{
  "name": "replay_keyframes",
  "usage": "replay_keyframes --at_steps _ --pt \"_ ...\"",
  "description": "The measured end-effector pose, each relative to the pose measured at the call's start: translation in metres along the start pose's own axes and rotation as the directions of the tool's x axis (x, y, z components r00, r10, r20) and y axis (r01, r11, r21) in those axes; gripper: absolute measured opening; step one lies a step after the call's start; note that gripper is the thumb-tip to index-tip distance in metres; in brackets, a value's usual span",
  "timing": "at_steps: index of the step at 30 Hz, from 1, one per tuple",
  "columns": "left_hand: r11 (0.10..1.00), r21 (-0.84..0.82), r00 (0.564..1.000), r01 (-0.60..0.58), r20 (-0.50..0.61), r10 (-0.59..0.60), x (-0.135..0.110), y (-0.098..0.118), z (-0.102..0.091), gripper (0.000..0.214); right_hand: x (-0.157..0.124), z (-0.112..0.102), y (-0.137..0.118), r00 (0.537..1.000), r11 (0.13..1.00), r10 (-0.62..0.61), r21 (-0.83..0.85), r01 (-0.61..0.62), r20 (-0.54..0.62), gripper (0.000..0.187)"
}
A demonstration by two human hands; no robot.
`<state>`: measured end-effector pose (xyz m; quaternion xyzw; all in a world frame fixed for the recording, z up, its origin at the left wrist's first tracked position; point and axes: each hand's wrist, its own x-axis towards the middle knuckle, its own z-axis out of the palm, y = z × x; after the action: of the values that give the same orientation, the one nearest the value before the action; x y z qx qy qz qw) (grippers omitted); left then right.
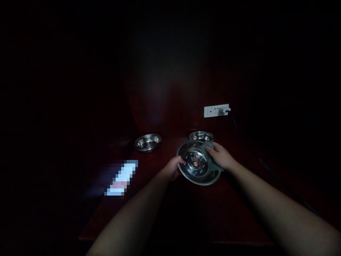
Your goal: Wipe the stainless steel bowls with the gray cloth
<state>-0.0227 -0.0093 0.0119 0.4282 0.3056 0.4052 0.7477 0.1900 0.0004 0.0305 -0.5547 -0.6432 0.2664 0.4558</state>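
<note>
A shiny steel bowl [197, 167] with a small label sticker inside is tilted toward me above a dark red table [160, 185]. My left hand [174, 168] grips its left rim with curled fingers. My right hand [221, 156] presses a grey cloth [210, 146] against the bowl's right rim, fingers closed on the cloth.
Two more steel bowls rest on the table: one [148, 142] to the left, another [201, 136] just behind the held bowl. A white wall socket [216, 110] with a plug and a dark cable is behind. A bright blurred rectangle [122, 177] lies at the left. The surroundings are very dark.
</note>
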Motion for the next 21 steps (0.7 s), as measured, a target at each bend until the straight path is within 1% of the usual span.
replay_keyframes --at_steps 4,9,13,16,18,21 --pt "1.000 -0.001 0.999 0.027 0.038 -0.027 -0.001 0.001 -0.001 0.039 -0.001 -0.002 -0.002 1.000 0.998 -0.007 0.058 0.006 0.024 0.029" --pt "0.997 0.017 0.995 0.081 0.049 -0.082 0.001 0.000 -0.006 0.039 0.000 -0.002 0.000 0.994 0.982 0.047 0.179 -0.064 0.098 0.028" --pt "0.996 0.003 0.995 0.085 0.054 -0.085 0.001 -0.002 -0.004 0.037 0.000 -0.001 0.001 0.990 0.966 0.056 0.242 -0.086 0.129 0.029" --pt "0.999 -0.019 0.997 0.040 0.063 -0.038 0.000 -0.002 0.003 0.040 -0.001 -0.001 0.001 0.991 0.965 0.060 0.249 -0.088 0.118 0.029" --pt "0.999 -0.050 0.998 -0.010 0.069 0.014 0.001 -0.002 0.007 0.042 -0.001 -0.001 0.001 0.994 0.968 0.072 0.234 -0.090 0.085 0.028" --pt "0.992 -0.103 0.996 -0.075 0.039 0.079 0.004 -0.002 0.010 0.046 0.002 -0.002 0.003 0.995 0.980 0.086 0.186 -0.076 -0.044 0.030"
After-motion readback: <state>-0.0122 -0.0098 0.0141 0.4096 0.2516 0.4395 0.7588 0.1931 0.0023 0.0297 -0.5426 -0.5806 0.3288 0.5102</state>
